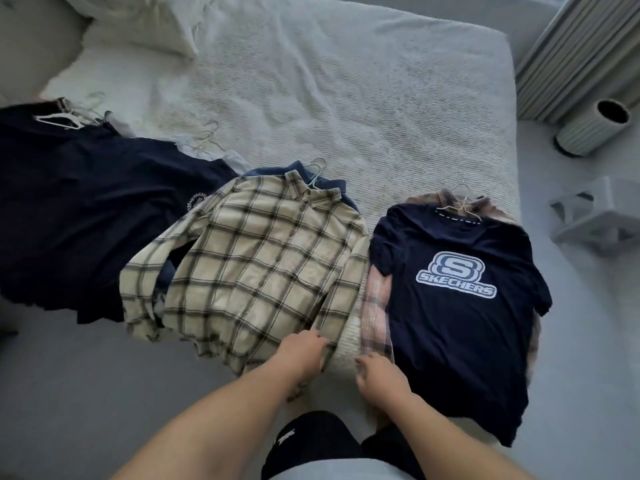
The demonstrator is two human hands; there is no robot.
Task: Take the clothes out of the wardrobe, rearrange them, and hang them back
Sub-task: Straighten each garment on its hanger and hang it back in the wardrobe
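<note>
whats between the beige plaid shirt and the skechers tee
In the head view, a strip of bare bedspread and the pink plaid shirt poking out from under the Skechers tee, right of the beige plaid shirt.

White bed carries hangered shirts and pillow.

Head-worn view, steeply down, close over the bed.

Navy and plaid on our white bed

We see a beige shirt checked in black, a navy tee with a pale grey-blue logo, a pink plaid shirt beneath it, another navy tee at left, and the white bedspread.
</note>
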